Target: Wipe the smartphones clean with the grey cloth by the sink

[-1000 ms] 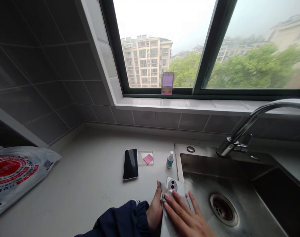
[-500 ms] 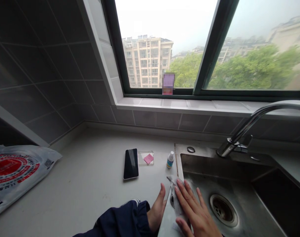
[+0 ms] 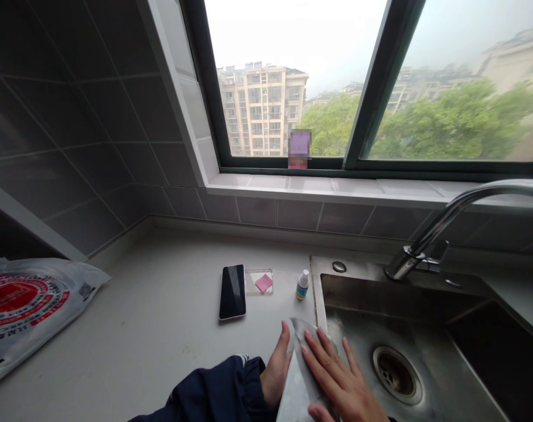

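Note:
My left hand (image 3: 277,372) is closed on the left edge of a flat, pale silver panel (image 3: 288,395) that looks like a tablet; its thumb points up. The panel is tilted at the sink's left edge, and its lower end runs out of view. Over the panel's face, my right hand (image 3: 339,375) presses a thin greyish-white cloth (image 3: 300,329) with nearly flat fingers. Most of the cloth is hidden under that hand. A small white-capped bottle (image 3: 302,285) stands upright on the counter just beyond both hands.
A dark-screened phone (image 3: 232,292) lies beside a clear case (image 3: 251,282) with a pink paper square (image 3: 263,283) on it. To the right are the steel sink (image 3: 354,293) and a chrome faucet (image 3: 424,234). A printed plastic bag (image 3: 33,305) sits at far left.
My right hand and the cloth have shifted slightly left across the panel. The panel's face has turned, and a dark round spot on it no longer shows. The left hand has moved slightly.

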The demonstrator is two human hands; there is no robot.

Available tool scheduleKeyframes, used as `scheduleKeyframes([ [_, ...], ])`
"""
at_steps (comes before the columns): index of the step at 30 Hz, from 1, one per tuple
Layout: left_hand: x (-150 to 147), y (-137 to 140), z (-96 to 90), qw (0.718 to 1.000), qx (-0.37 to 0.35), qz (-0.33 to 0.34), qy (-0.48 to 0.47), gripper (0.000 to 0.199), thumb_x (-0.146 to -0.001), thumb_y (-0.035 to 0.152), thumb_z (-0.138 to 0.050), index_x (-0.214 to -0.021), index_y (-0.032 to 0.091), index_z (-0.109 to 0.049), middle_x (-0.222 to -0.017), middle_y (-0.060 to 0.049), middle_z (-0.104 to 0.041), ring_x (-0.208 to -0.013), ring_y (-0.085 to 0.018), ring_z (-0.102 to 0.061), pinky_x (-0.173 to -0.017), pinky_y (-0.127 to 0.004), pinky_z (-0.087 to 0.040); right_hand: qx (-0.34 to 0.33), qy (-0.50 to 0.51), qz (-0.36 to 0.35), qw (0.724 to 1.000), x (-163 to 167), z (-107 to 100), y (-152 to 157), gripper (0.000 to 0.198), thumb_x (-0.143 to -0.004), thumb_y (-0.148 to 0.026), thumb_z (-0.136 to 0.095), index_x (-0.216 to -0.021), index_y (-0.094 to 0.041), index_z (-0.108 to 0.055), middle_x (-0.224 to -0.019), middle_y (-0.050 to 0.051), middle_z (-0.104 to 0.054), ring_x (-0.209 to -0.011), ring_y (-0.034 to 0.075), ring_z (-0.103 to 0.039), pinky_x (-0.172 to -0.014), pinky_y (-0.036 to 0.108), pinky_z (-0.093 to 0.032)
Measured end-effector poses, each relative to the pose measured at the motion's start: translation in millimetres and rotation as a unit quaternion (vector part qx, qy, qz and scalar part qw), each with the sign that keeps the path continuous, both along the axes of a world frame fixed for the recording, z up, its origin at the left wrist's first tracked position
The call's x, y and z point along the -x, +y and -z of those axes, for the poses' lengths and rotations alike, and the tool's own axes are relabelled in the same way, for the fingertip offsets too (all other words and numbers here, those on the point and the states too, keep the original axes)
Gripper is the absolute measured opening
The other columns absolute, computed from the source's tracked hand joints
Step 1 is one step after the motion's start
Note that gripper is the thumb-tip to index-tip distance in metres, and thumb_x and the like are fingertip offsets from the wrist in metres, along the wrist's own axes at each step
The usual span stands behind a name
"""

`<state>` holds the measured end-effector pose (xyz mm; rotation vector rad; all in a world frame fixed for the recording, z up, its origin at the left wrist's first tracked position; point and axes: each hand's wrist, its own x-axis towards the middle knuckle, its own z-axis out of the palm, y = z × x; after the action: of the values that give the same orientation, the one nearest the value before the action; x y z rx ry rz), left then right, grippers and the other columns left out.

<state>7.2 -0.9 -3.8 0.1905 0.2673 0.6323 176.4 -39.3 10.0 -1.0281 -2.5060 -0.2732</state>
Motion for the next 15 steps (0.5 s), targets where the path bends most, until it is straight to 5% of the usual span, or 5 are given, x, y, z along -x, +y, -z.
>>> scheduleKeyframes([
  [3, -1, -1, -3.2, 0.993, 0.110, -0.033, -0.006, 0.080, -0.079, 0.072, -0.045, -0.128, 0.010, -0.055, -0.064, -0.002, -0.065, -0.047, -0.009, -0.053, -0.057, -0.022, -0.039, -0.034, -0.028, -0.093, 0.995, 4, -11, 2, 0.049, -0.097, -0.045, -0.049, -0.135, -0.016, -0.052, -0.143, 0.007, -0.045, -0.137, 0.026, -0.034, -0.115, 0.049, 0.002],
  [6, 0, -2, -6.6, 0.988, 0.149, -0.034, -0.012, 0.085, -0.075, 0.076, -0.046, -0.123, 0.007, -0.059, -0.047, 0.005, -0.053, -0.032, -0.005, -0.033, -0.045, -0.022, -0.029, -0.051, -0.035, -0.158, 0.986, 8, -21, 3, 0.035, -0.098, -0.037, -0.050, -0.125, -0.019, -0.060, -0.138, 0.002, -0.051, -0.133, 0.025, -0.042, -0.114, 0.052, 0.003],
  [10, 4, 3, -12.9, 0.995, 0.098, -0.006, 0.032, 0.103, -0.076, 0.083, -0.023, -0.116, -0.004, -0.060, -0.064, -0.010, -0.067, -0.048, -0.015, -0.055, -0.065, -0.029, -0.043, -0.036, -0.022, -0.208, 0.977, 12, -27, 4, 0.027, -0.098, -0.031, -0.052, -0.122, -0.025, -0.062, -0.130, -0.003, -0.058, -0.129, 0.020, -0.046, -0.115, 0.049, 0.003],
  [15, 6, 8, -12.9, 0.996, 0.066, -0.011, 0.064, 0.108, -0.076, 0.084, -0.012, -0.114, -0.005, -0.061, -0.078, -0.016, -0.071, -0.068, -0.020, -0.065, -0.085, -0.032, -0.041, -0.011, -0.011, -0.216, 0.976, 13, -29, 2, 0.027, -0.097, -0.029, -0.055, -0.123, -0.027, -0.062, -0.125, -0.006, -0.062, -0.127, 0.016, -0.049, -0.116, 0.044, 0.002],
])
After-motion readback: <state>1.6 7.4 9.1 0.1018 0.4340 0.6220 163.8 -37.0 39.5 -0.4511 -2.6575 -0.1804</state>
